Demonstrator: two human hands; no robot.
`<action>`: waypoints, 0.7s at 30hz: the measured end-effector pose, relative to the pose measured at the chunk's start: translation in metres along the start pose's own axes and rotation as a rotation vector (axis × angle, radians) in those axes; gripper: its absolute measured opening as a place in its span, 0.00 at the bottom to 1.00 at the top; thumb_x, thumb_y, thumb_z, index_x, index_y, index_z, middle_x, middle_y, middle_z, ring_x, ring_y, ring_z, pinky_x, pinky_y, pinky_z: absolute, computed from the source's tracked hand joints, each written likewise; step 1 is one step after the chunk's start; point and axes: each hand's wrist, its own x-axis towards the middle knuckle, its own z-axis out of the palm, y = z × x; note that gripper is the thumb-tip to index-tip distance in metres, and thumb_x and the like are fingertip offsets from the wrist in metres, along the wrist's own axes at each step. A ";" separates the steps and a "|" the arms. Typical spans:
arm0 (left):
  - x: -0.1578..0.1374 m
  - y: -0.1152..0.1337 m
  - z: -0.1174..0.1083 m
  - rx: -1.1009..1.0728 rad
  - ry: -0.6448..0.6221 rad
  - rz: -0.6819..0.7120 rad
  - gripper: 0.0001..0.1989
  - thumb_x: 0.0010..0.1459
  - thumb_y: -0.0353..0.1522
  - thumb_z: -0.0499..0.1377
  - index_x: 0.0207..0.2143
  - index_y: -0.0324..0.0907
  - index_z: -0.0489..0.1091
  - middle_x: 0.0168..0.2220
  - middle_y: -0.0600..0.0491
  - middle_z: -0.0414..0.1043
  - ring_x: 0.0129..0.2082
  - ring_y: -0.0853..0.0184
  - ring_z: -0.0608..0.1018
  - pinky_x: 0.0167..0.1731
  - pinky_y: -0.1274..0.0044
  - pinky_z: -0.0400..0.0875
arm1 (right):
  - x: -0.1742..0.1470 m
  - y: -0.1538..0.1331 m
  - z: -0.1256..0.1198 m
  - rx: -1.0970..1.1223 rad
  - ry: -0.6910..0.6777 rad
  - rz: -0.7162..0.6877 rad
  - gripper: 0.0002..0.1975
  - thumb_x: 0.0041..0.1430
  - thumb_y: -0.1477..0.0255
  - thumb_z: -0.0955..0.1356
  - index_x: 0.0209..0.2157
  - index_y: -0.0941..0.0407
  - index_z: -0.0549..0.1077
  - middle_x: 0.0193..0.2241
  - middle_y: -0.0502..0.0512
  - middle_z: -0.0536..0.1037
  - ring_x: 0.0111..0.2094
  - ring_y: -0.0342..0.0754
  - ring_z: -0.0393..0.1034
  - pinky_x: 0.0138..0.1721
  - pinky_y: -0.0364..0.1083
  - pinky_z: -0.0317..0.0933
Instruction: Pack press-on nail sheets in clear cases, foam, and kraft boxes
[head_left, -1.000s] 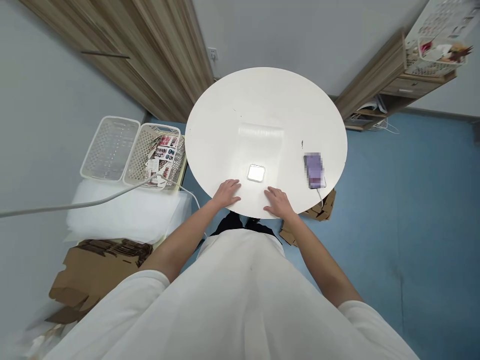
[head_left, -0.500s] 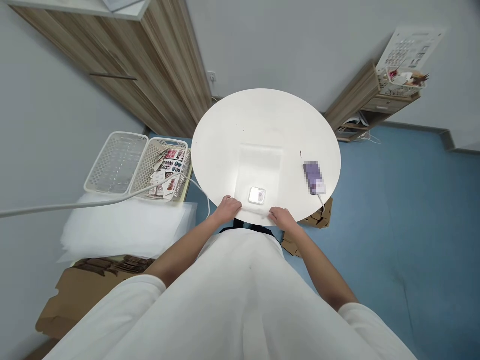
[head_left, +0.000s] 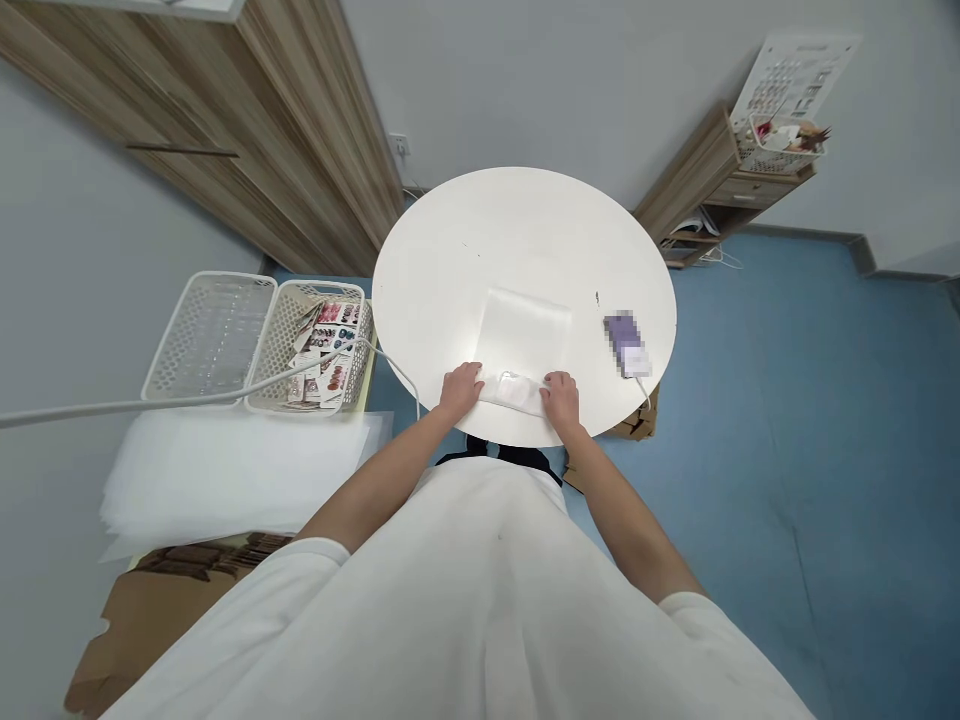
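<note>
A translucent white wrapping sheet (head_left: pixel 525 328) lies on the round white table (head_left: pixel 517 215). Its near edge is folded up over a small clear flat case (head_left: pixel 517 390), which shows dimly through the layer. At the left end of this fold, my left hand (head_left: pixel 460 392) has its fingers closed on the sheet. My right hand (head_left: pixel 561 402) grips the right end of the fold, fingers curled at the case's right side. Parts of the fingertips are hidden.
Right on the table lies a blurred purple phone (head_left: pixel 624 338) with a white cable. Left of the table stand a basket of printed nail-design packs (head_left: pixel 330 400), a basket of clear packs (head_left: pixel 154 385), a stack of translucent sheets (head_left: pixel 232 470) and folded cardboard (head_left: pixel 150 620).
Both hands have moved away from the table's near edge, carrying the sheet's near edge over the case. The case, uncovered before, now lies under the fold. The view has shifted slightly.
</note>
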 end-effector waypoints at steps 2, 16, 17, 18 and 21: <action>-0.002 0.002 0.004 0.067 0.042 0.122 0.15 0.56 0.27 0.50 0.46 0.42 0.66 0.47 0.44 0.68 0.49 0.55 0.69 0.45 0.64 0.61 | -0.004 -0.001 0.004 -0.108 0.012 -0.107 0.14 0.57 0.80 0.58 0.42 0.57 0.69 0.49 0.64 0.67 0.51 0.56 0.59 0.48 0.55 0.55; 0.003 0.014 0.001 0.106 -0.270 0.603 0.22 0.46 0.36 0.63 0.45 0.41 0.66 0.60 0.42 0.54 0.60 0.52 0.57 0.55 0.62 0.52 | -0.008 -0.018 -0.001 -0.111 -0.208 -0.480 0.18 0.49 0.65 0.69 0.41 0.58 0.67 0.57 0.68 0.60 0.57 0.61 0.54 0.55 0.59 0.48; 0.005 0.015 0.001 0.106 -0.271 0.601 0.22 0.45 0.36 0.63 0.44 0.41 0.66 0.59 0.40 0.55 0.59 0.52 0.59 0.54 0.62 0.53 | -0.007 -0.020 -0.001 -0.129 -0.223 -0.468 0.20 0.48 0.65 0.70 0.42 0.58 0.66 0.56 0.68 0.62 0.55 0.60 0.56 0.54 0.58 0.49; 0.006 0.017 0.001 0.104 -0.270 0.595 0.21 0.45 0.35 0.63 0.43 0.40 0.66 0.58 0.40 0.57 0.58 0.52 0.61 0.53 0.63 0.55 | -0.006 -0.021 0.000 -0.143 -0.237 -0.457 0.20 0.47 0.66 0.70 0.42 0.58 0.66 0.55 0.68 0.63 0.53 0.60 0.59 0.52 0.57 0.52; 0.008 0.021 0.001 0.101 -0.268 0.563 0.16 0.46 0.33 0.61 0.40 0.41 0.67 0.55 0.41 0.62 0.54 0.54 0.65 0.51 0.65 0.58 | -0.001 -0.022 0.000 -0.137 -0.281 -0.441 0.18 0.47 0.68 0.70 0.40 0.57 0.66 0.50 0.66 0.66 0.47 0.58 0.63 0.47 0.55 0.57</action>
